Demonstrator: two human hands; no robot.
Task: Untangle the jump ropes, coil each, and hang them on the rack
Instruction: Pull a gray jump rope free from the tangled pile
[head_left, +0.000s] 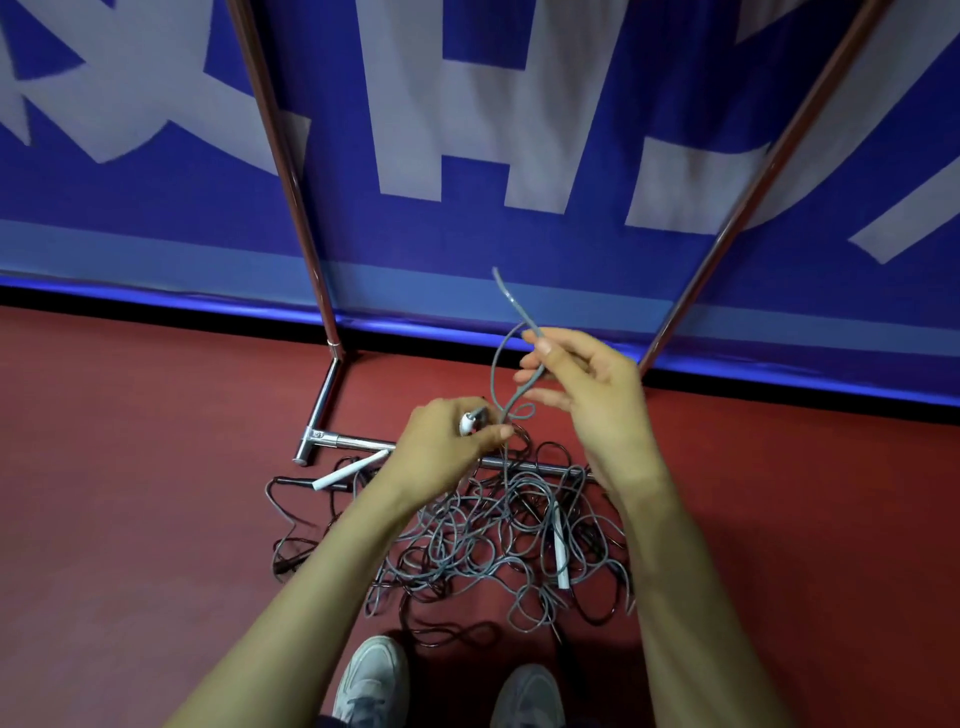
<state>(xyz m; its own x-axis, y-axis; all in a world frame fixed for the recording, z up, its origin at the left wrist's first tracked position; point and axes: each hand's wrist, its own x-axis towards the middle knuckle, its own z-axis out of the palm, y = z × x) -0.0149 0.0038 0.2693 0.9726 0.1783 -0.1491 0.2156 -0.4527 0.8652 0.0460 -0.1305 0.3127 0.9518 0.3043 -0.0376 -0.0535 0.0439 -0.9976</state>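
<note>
Here, your right grip (587, 400) pinches a grey rope (511, 306) between thumb and forefinger. Your left grip (447, 447) is curled round a white handle (470, 422). The held strand runs roughly upright, its upper part pointing up beyond the right grip. The rest falls below both grips into the tangle (493, 535) on the floor (156, 467), in front of the rack (324, 400). Judged light, limp and smooth, so likely to slip. Take hold at the stiff handle and feed the cord out loop by loop.

Soft, even light around me; glare glints on the chrome rack base (358, 442), its poles (283, 156) splay from lens distortion, everything slightly soft.
</note>
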